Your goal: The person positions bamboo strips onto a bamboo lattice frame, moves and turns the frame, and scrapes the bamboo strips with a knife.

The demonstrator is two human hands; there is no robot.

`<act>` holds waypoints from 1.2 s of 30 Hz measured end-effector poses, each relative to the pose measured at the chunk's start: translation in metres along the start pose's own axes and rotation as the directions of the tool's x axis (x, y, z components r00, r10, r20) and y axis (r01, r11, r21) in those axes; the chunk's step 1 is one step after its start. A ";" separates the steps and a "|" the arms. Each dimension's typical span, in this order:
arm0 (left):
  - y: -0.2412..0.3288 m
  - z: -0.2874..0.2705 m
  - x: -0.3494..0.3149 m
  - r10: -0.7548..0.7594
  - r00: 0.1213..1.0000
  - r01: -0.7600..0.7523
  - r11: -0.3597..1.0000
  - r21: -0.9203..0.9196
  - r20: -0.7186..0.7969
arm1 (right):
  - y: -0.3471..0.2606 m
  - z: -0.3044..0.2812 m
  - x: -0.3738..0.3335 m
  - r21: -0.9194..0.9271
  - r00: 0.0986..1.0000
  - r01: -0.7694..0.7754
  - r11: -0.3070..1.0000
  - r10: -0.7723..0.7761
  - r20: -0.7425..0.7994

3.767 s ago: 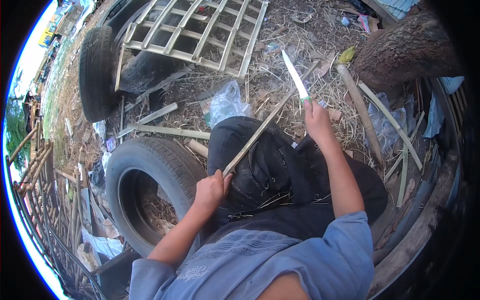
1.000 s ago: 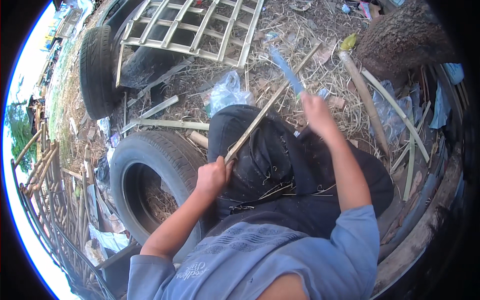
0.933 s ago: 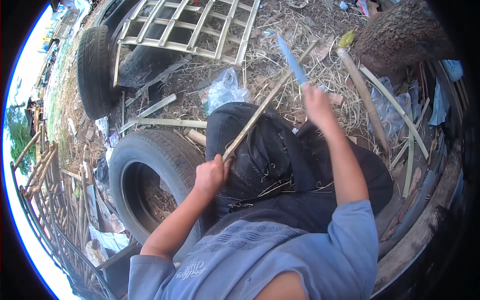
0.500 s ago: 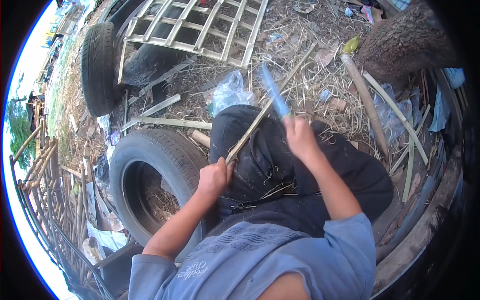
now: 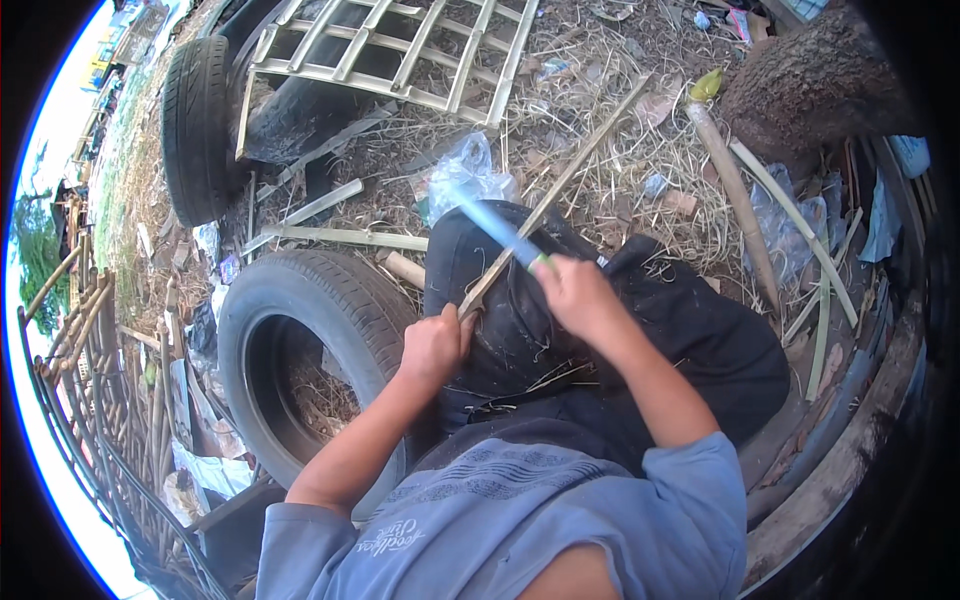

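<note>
My left hand [image 5: 434, 345] is closed around the near end of a long, thin bamboo strip [image 5: 572, 172]. The strip slants away to the upper right across my dark-trousered knee [image 5: 500, 330]. In my right hand [image 5: 580, 294] is a knife [image 5: 497, 226] with a green part at the handle, its blade blurred by motion. The blade crosses over the strip above the knee, pointing to the upper left; I cannot tell whether it touches the strip. Pale shavings [image 5: 562, 378] lie on my lap.
A tyre [image 5: 345, 290] lies at my left, and another tyre [image 5: 193, 130] stands farther off beside a bamboo lattice [image 5: 400, 58]. Clear plastic [image 5: 482, 172] is beyond my knee. At right are a bamboo pole [image 5: 735, 200], loose strips [image 5: 800, 240] and a tree trunk [image 5: 815, 85]. Shavings litter the ground.
The knife has swung left and nearer to me, from beyond the strip's right side to across it. My right hand has moved slightly left and down. My left hand still grips the strip.
</note>
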State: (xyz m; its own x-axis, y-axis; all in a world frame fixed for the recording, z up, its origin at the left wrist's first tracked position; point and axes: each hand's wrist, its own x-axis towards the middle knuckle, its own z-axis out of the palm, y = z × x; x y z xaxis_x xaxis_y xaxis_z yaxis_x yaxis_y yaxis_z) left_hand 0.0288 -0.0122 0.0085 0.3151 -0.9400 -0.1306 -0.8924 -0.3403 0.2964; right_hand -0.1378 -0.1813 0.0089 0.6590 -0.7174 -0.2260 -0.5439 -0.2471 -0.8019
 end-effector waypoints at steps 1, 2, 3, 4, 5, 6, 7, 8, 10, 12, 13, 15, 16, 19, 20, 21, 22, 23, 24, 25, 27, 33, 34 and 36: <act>0.000 0.000 0.001 0.005 1.000 -0.006 1.000 -0.011 -0.013 | 0.008 -0.007 0.009 0.115 1.000 -0.015 0.993 0.015 -0.002; 0.000 0.001 -0.001 0.006 1.000 -0.006 1.000 -0.012 -0.004 | 0.016 -0.013 0.017 0.080 0.987 0.003 0.997 0.010 -0.159; -0.001 0.003 -0.002 0.000 1.000 0.000 1.000 -0.016 -0.006 | 0.019 -0.011 0.013 0.083 0.988 -0.006 0.997 0.019 -0.156; -0.001 0.003 0.001 -0.005 1.000 0.005 1.000 -0.020 -0.024 | 0.020 -0.013 0.013 0.080 0.984 -0.023 0.997 0.037 -0.177; -0.002 0.004 0.001 -0.004 1.000 0.003 1.000 -0.021 -0.031 | 0.019 -0.015 0.012 0.077 0.979 -0.040 0.996 0.055 -0.197; -0.002 0.006 0.000 0.002 1.000 -0.003 1.000 -0.029 -0.027 | 0.012 -0.007 -0.003 -0.093 0.995 0.017 0.996 -0.026 -0.099; -0.002 0.006 -0.001 0.006 1.000 -0.007 0.999 -0.035 -0.021 | 0.008 0.006 -0.017 -0.121 0.999 0.048 0.992 -0.049 -0.013; -0.003 0.005 -0.002 0.002 1.000 -0.003 0.999 -0.037 -0.022 | 0.006 0.008 -0.024 -0.113 0.999 0.035 0.993 -0.036 -0.013; -0.003 0.004 -0.003 -0.014 1.000 0.013 0.999 -0.049 -0.003 | 0.001 -0.001 -0.028 -0.117 1.000 0.009 0.993 -0.009 0.002; -0.003 0.004 -0.001 -0.016 1.000 0.016 0.999 -0.049 -0.009 | 0.000 -0.011 -0.025 -0.002 0.997 -0.062 0.998 0.061 -0.043; -0.001 0.004 0.002 -0.001 1.000 0.000 0.998 -0.055 -0.027 | 0.005 -0.013 -0.021 0.000 0.995 -0.074 0.997 0.074 -0.062; -0.004 0.007 -0.003 -0.001 1.000 0.000 0.999 -0.050 -0.014 | 0.000 0.004 -0.035 -0.090 0.999 -0.024 0.996 0.026 0.025; -0.005 0.006 -0.003 0.001 1.000 -0.001 0.999 -0.040 -0.006 | -0.005 0.013 -0.043 -0.125 0.994 0.022 0.992 -0.008 0.110; -0.003 0.005 -0.003 -0.007 1.000 0.006 0.999 -0.037 -0.001 | -0.002 0.005 -0.034 -0.071 0.996 0.028 0.997 -0.022 0.091; -0.003 0.004 -0.003 -0.007 1.000 0.007 0.999 -0.036 -0.003 | -0.005 -0.001 -0.027 0.000 0.998 -0.058 0.998 0.058 -0.009; -0.002 0.003 -0.003 -0.011 1.000 0.010 0.999 -0.037 -0.006 | 0.000 -0.001 -0.023 -0.020 0.994 -0.043 0.999 0.040 -0.104; -0.001 0.001 -0.002 -0.012 1.000 0.012 0.999 -0.034 -0.006 | 0.000 0.004 -0.026 -0.096 0.998 -0.004 0.995 -0.002 -0.062; 0.000 0.001 -0.002 -0.011 1.000 0.011 0.999 -0.031 -0.005 | -0.002 0.009 -0.033 -0.168 0.999 0.038 0.985 -0.042 -0.017; 0.001 0.002 -0.003 -0.020 1.000 0.020 0.999 -0.048 0.015 | -0.007 0.012 -0.043 -0.225 0.996 0.065 0.972 -0.051 0.067; 0.001 0.001 -0.001 -0.024 0.999 0.026 0.997 -0.068 0.032 | -0.008 0.016 -0.047 -0.134 0.994 0.085 0.987 -0.075 0.076; 0.002 -0.003 -0.002 -0.036 0.999 0.038 0.997 -0.070 0.030 | -0.007 0.010 -0.043 -0.100 0.994 0.043 0.994 -0.033 0.103; 0.004 -0.001 -0.003 -0.046 0.998 0.049 0.995 -0.084 0.035 | -0.002 0.027 -0.054 0.034 0.996 0.025 0.999 -0.028 0.087; 0.003 -0.001 -0.004 -0.040 0.999 0.043 0.994 -0.096 0.033 | -0.003 0.020 -0.051 0.040 0.996 0.008 0.999 -0.011 0.093; 0.001 -0.002 -0.004 -0.044 0.999 0.046 0.994 -0.102 0.021 | -0.004 0.016 -0.045 0.094 0.998 -0.065 0.993 0.064 0.012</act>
State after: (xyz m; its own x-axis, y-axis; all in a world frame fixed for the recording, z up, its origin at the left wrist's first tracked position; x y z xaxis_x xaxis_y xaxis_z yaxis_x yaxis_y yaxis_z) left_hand 0.0273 -0.0087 0.0108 0.3470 -0.9235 -0.1637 -0.8395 -0.3837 0.3847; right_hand -0.1571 -0.1371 0.0132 0.6293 -0.7236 -0.2837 -0.5344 -0.1378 -0.8339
